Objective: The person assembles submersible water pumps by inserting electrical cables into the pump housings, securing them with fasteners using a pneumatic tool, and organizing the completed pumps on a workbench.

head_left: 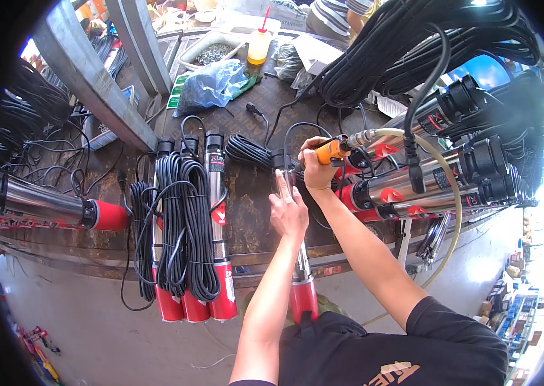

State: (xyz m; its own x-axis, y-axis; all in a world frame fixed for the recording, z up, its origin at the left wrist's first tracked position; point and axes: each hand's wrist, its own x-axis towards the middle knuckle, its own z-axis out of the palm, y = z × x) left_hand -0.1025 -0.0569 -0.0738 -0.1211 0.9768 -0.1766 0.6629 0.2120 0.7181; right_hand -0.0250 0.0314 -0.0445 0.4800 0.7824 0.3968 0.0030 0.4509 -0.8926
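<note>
A slim steel pump [301, 267] with a red lower end lies lengthwise before me, its red end reaching past the bench edge close to my body. My left hand [289, 212] is closed on its upper part, the index finger stretched toward the black head [278, 157]. In my right hand [317, 170] is an orange air screwdriver [331, 152], gripped round its body and held beside the pump's head. A pale air hose [449, 167] runs from the tool's metal fitting. The tool's tip is hidden by my hand.
Several pumps with coiled black cables [185, 225] lie on the bench to the left; more pumps [413, 180] are stacked right. A metal post [95, 77] rises at left. Behind are a blue plastic bag [211, 87], a screw tray [188, 63] and a yellow bottle [258, 46]. Another person stands beyond.
</note>
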